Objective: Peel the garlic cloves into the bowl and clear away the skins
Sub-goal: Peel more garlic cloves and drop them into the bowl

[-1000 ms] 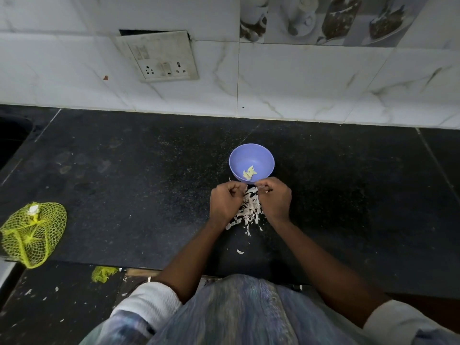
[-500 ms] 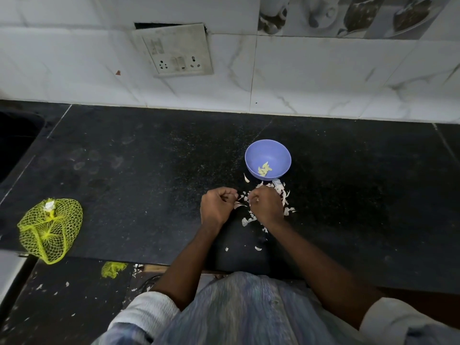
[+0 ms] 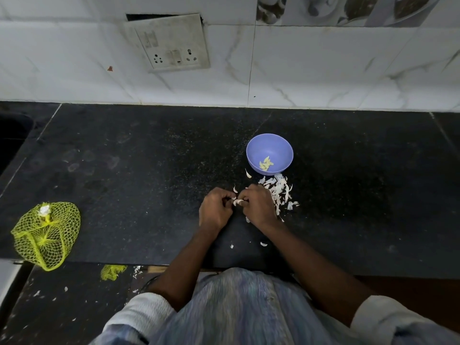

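A small purple bowl [image 3: 269, 153] stands on the black counter [image 3: 149, 170] with several peeled garlic cloves [image 3: 265, 164] inside. Just in front of it lies a heap of white garlic skins [image 3: 277, 190]. My left hand [image 3: 215, 210] and my right hand [image 3: 257, 206] meet left of the heap, fingers curled, both pinching one white garlic clove [image 3: 238, 201] between them. One loose piece [image 3: 248, 173] lies by the bowl's left side. A few skin scraps [image 3: 263, 244] lie nearer the counter's front edge.
A yellow net bag [image 3: 44, 234] lies at the counter's left front corner. A switch and socket plate [image 3: 171, 43] hangs loose on the tiled wall. Skin bits and a net scrap [image 3: 112, 272] lie on the floor below the edge.
Both hands have drawn back from the bowl toward me and to the left, uncovering the heap of skins. They stay together on the clove.
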